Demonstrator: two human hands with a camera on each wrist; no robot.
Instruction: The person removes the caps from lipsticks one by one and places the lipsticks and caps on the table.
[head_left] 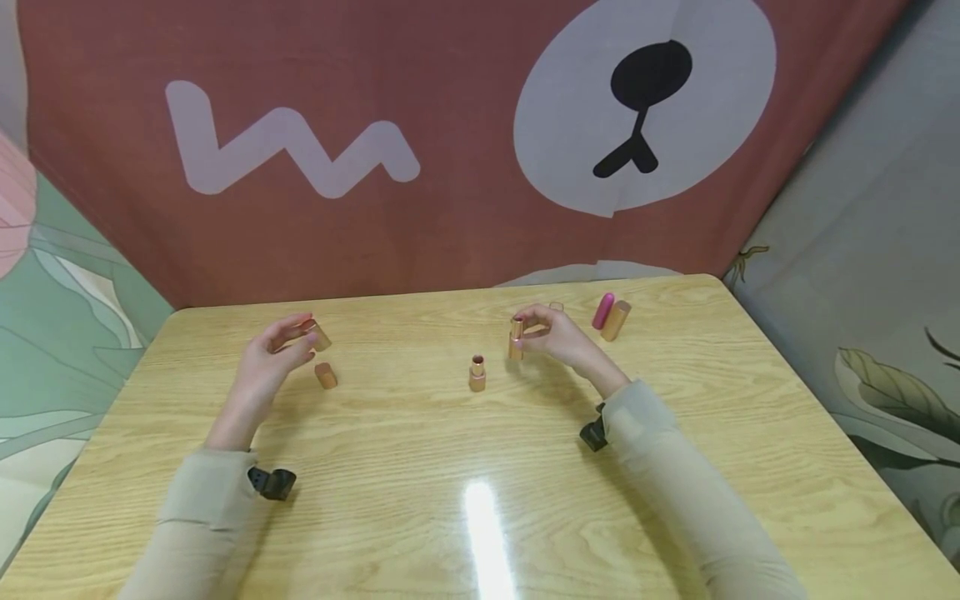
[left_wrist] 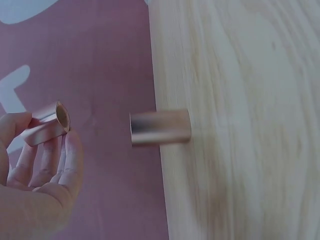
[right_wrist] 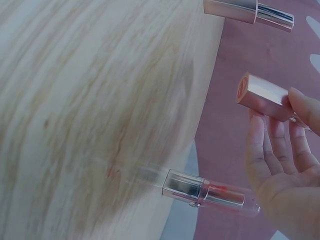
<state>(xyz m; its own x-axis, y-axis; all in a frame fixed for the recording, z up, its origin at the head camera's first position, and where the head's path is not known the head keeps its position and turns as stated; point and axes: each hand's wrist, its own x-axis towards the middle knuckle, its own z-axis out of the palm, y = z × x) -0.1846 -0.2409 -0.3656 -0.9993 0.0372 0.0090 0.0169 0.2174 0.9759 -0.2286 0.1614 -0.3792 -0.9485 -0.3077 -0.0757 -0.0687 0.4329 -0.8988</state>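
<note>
My left hand (head_left: 258,367) pinches a rose-gold lipstick cap (left_wrist: 44,128) between thumb and fingers, held tilted, its hollow end showing in the left wrist view. Just below that hand, a second rose-gold cap (head_left: 326,376) stands on the table. On the right, my right hand (head_left: 558,337) grips an uncapped rose-gold lipstick base (right_wrist: 267,97) by its narrower upper part, nearly upright in the head view. A matching uncapped lipstick base (head_left: 477,375) stands on the table to the left of that hand. Behind the right hand is a clear-walled lipstick tube (right_wrist: 215,194), partly hidden in the head view.
A bright pink tube (head_left: 603,311) and a gold tube (head_left: 616,321) stand side by side at the back right. The wooden table (head_left: 390,467) ends at a red printed cloth (head_left: 450,242) behind it.
</note>
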